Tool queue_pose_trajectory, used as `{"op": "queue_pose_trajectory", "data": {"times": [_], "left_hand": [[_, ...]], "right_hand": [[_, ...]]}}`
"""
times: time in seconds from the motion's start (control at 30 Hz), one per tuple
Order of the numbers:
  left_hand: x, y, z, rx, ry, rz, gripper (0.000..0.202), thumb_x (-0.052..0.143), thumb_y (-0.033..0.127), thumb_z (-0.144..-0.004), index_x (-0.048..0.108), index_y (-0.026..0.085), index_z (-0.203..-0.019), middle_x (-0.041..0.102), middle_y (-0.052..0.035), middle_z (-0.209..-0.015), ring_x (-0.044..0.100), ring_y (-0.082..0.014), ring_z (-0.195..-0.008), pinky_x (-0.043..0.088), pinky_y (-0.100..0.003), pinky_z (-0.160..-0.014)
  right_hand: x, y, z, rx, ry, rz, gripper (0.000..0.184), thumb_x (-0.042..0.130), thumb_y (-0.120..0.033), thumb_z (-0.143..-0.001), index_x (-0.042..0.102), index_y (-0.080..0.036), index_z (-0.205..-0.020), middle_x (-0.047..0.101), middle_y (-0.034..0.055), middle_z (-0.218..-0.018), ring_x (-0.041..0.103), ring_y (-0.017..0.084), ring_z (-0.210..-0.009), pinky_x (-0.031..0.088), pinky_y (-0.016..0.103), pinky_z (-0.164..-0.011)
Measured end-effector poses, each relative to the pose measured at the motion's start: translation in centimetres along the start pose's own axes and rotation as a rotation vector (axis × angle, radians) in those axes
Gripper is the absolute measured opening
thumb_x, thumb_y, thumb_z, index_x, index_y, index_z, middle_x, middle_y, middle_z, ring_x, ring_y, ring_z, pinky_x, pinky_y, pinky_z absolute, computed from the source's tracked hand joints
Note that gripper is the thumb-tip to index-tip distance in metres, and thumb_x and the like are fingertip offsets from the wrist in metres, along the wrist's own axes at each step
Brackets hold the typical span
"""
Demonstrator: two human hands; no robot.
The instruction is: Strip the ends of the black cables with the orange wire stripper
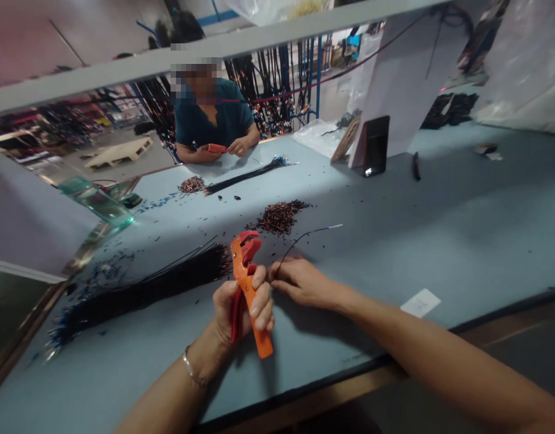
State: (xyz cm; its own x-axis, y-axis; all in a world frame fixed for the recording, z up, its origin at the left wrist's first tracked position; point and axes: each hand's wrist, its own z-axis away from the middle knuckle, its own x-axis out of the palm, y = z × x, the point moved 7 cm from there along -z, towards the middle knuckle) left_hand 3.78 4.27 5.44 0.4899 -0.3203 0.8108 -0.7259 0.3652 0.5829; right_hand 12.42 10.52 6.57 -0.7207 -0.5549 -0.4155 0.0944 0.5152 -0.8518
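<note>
My left hand point(254, 304) is wrapped around the handles of an orange and red wire stripper point(239, 258), its jaws pointing up and away from me. Just to the right, my right hand point(307, 283) pinches a thin black wire point(299, 237), which curves up and right to a blue and whitish tip. The other end of that wire is hidden at my fingers. On the left lies a thick bundle of black wires point(155, 286), with copper ends near the stripper and blue ends at the far left. A heap of short black and copper-coloured offcuts point(279, 218) sits beyond my hands.
Across the table point(467, 211), a person point(214, 120) holds a red tool beside a second wire bundle point(245, 176) and offcut heap point(192, 184). A phone point(375, 146) leans against a white panel. A bottle point(99, 202) lies left; a paper slip point(420, 302) lies right.
</note>
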Motion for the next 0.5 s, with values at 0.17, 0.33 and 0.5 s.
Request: {"op": "queue_pose_trajectory", "data": {"times": [0.17,0.33,0.5], "left_hand": [[0.2,-0.2,0.0,-0.011,-0.002,0.016,0.025,0.061,0.041,-0.079,0.048,0.02,-0.081,0.057,0.0028,-0.054,0.061,-0.015,-0.046,0.055,-0.027,-0.054],[0.0,-0.2,0.0,0.033,0.128,-0.069,0.026,0.04,0.038,-0.082,0.052,0.015,-0.08,0.058,0.0064,-0.054,0.064,-0.0145,-0.045,0.053,-0.03,-0.053],[0.0,0.0,-0.3,0.107,0.232,-0.074,0.066,-0.014,0.014,-0.076,0.049,0.005,-0.094,0.053,0.0082,-0.067,0.066,-0.0106,-0.064,0.044,-0.037,-0.064]], "right_hand": [[-4.2,2.1,0.2,0.126,0.381,-0.053,0.012,0.053,-0.028,-0.091,0.061,-0.019,-0.088,0.07,0.0116,-0.114,0.065,0.021,-0.104,0.049,0.038,-0.093],[-5.5,2.3,0.8,0.191,0.472,-0.157,0.018,0.052,-0.032,-0.093,0.061,-0.018,-0.088,0.072,0.007,-0.092,0.069,0.017,-0.085,0.055,0.027,-0.078],[-5.5,1.6,1.1,0.199,0.445,-0.203,0.015,0.051,-0.026,-0.094,0.062,-0.018,-0.09,0.071,0.0073,-0.093,0.068,0.014,-0.086,0.053,0.021,-0.078]]}}
